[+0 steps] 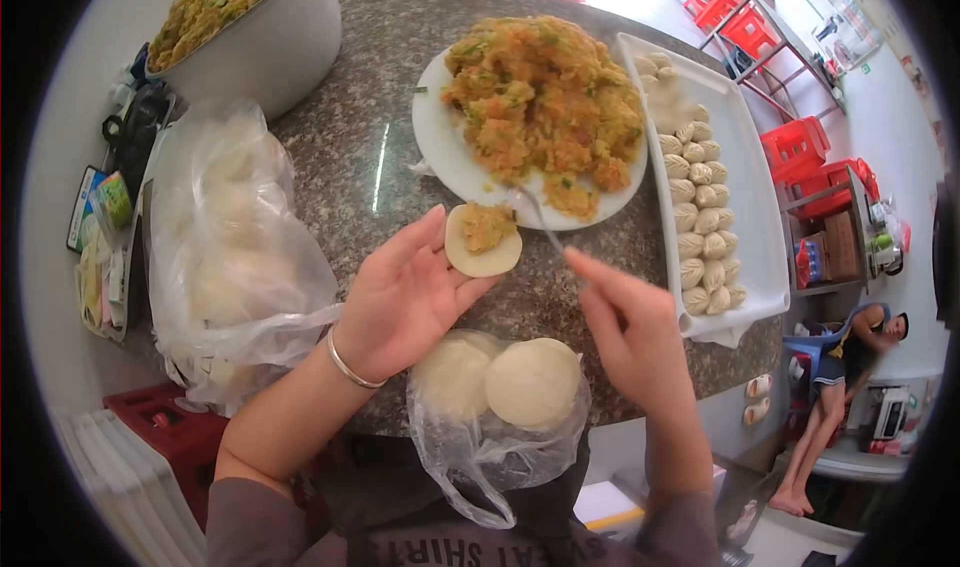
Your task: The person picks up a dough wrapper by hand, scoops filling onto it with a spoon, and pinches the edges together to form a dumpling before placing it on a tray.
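Observation:
A round dough wrapper (484, 261) rests on the fingers of my left hand (402, 289), palm up, with a mound of orange-green filling (487, 229) on it. My right hand (634, 335) grips the handle of a spoon (552, 235). The spoon's head lies at the near edge of a white plate (432, 132), by the large heap of filling (545, 97). Between my forearms, stacked wrappers (533, 383) sit in an open clear plastic bag (490, 457) at the table's near edge.
Right of the plate, a white tray (752, 217) holds rows of pleated dumplings (712, 195). A larger plastic bag of wrappers (235, 237) lies at left, below a big metal pot (275, 42) of filling. Red stools (795, 147) and a seated person (845, 367) are beyond the table (335, 147).

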Tool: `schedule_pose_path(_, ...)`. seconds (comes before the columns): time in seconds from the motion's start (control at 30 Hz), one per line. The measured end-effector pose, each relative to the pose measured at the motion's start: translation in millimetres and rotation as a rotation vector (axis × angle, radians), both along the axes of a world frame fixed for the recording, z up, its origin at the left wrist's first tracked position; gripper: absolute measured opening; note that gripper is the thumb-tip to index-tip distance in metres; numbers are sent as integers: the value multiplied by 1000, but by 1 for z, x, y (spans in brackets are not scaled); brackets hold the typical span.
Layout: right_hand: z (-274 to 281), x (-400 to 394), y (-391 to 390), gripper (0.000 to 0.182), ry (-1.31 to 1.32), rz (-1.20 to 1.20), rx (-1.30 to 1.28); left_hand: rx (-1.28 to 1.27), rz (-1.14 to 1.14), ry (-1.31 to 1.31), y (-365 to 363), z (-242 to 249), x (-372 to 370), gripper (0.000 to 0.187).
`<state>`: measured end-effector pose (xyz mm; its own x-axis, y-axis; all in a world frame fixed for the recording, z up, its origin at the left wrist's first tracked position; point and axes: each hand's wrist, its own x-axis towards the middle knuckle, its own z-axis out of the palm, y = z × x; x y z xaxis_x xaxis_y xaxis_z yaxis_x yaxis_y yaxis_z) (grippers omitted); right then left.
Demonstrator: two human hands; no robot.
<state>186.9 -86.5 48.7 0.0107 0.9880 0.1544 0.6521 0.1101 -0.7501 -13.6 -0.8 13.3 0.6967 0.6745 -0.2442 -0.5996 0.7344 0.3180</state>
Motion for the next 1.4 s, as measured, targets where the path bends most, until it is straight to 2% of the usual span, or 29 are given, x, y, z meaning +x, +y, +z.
schedule_pose_path(0.07, -10, 6, 14, 28, -70, -46, 23, 5, -4, -8, -1, 0, 1, 41)
schedule_pose_path(0.23, -15, 5, 19, 28, -154, 16, 7, -7, -9, -9, -1, 1, 0, 40)
schedule_pose_path(0.3, -8, 4, 11, 31, -67, 2, -75, 0, -6, -15, 0, 2, 0, 40)
schedule_pose_path(0.4, -11, -3, -4, 30, -78, 52, -26, -2, 13, -37, -1, 0, 1, 40)
schedule_pose_path(0.47, -3, -6, -7, 30, -77, 53, -75, -15, 81, 11, 1, -1, 1, 50)
schedule_pose_path(0.6, 3, 1, 7, 30, -44, 4, -85, 39, 64, 31, 0, 1, 3, 50)
schedule_pose_path(0.67, -1, 4, 9, 31, -56, -53, -71, 46, 29, 27, 0, -2, 2, 42)
schedule_pose_path(0.73, -7, 0, 11, 31, -45, 2, -112, 35, 33, 37, 1, 0, 2, 46)
schedule_pose_path(0.8, -9, -5, 3, 30, -53, 54, -34, 6, 59, 42, 2, -1, 1, 50)
schedule_pose_path(0.9, -2, -8, -4, 29, -36, 74, -106, 2, 67, 20, 2, -4, 1, 50)
schedule_pose_path(1.13, -10, -5, 0, 31, -7, 19, -125, 38, 85, 57, 3, -5, 1, 49)
schedule_pose_path(1.23, -10, -2, -9, 31, 63, 77, -81, 43, 80, 132, 2, -3, -1, 48)
schedule_pose_path(1.3, -2, 3, -13, 31, 288, -10, -249, 55, 63, 193, 1, 0, -1, 47)
schedule_pose_path(1.4, -2, 4, -15, 31, 339, 20, -310, 82, 27, 164, 1, 3, -2, 47)
